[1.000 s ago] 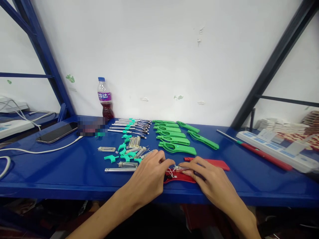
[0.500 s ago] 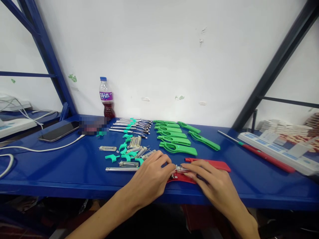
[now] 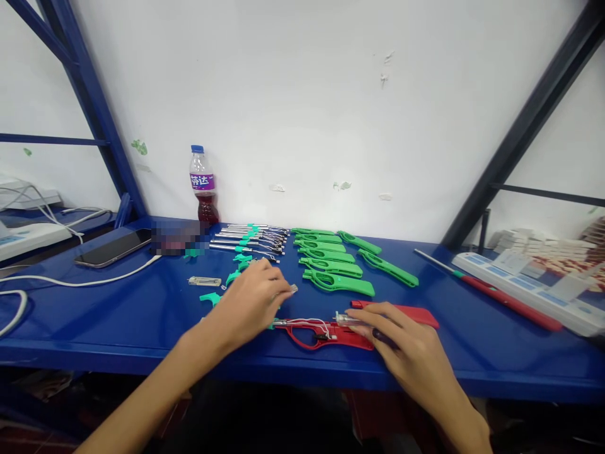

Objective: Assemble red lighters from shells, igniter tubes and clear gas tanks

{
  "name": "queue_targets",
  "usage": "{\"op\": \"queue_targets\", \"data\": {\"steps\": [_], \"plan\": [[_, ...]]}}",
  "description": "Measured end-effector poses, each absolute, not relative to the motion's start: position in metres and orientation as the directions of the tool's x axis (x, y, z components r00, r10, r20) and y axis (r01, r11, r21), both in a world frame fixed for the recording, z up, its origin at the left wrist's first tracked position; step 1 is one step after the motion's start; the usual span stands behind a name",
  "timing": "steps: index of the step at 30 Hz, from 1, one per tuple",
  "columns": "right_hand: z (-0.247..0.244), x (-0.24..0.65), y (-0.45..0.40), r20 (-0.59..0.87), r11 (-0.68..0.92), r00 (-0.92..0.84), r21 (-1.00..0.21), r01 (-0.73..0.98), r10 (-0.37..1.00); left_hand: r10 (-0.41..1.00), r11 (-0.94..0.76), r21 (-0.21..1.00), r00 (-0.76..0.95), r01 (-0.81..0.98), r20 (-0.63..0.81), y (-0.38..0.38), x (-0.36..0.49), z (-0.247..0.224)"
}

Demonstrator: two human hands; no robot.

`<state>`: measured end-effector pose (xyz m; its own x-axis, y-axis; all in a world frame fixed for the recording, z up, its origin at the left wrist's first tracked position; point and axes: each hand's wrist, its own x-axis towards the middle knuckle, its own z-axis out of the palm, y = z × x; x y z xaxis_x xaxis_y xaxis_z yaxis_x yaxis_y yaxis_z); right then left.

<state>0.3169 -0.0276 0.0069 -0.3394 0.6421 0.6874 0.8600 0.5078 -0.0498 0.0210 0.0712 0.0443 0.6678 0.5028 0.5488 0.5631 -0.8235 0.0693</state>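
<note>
Right hand [image 3: 409, 337] over the near edge of the tabletop [image 3: 142, 350]. Its grip is closed on a transparent capsule [image 3: 347, 319], held lengthwise just above the open red shell [image 3: 352, 337], probably so it lines up with the cavity. A slim dark tool [image 3: 385, 339] lies across the same palm, presumably kept there to save setting it down.

Red shell lies open side up, leaving white wires [image 3: 319, 323] and the metal tube [image 3: 282, 322] at its left end exposed. Second red piece [image 3: 401, 312] just behind, within easy reach.

Left hand [image 3: 255, 296] reaches over the loose teal parts [image 3: 210, 298]. Fingers bunched, a small transparent piece [image 3: 293, 289] at the tips; cannot tell whether this grip grasps it or only touches.

Green shells [image 3: 338, 284] and thin metal rods [image 3: 227, 244] sit in rows behind, likely ordered by kind for picking.
</note>
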Motion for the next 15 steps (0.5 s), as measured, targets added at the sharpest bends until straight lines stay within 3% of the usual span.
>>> {"op": "queue_targets", "data": {"steps": [6, 15], "plan": [[0.007, 0.317, -0.028, 0.682, 0.502, -0.331, -0.062, 0.862, 0.652, 0.604, -0.747, 0.088, 0.617, 0.659, 0.505, 0.09, -0.001, 0.052], [0.007, 0.317, -0.028, 0.729, 0.529, -0.321, -0.066, 0.846, 0.604, 0.573, -0.772, 0.103, 0.616, 0.627, 0.54, 0.061, 0.016, 0.06]]}}
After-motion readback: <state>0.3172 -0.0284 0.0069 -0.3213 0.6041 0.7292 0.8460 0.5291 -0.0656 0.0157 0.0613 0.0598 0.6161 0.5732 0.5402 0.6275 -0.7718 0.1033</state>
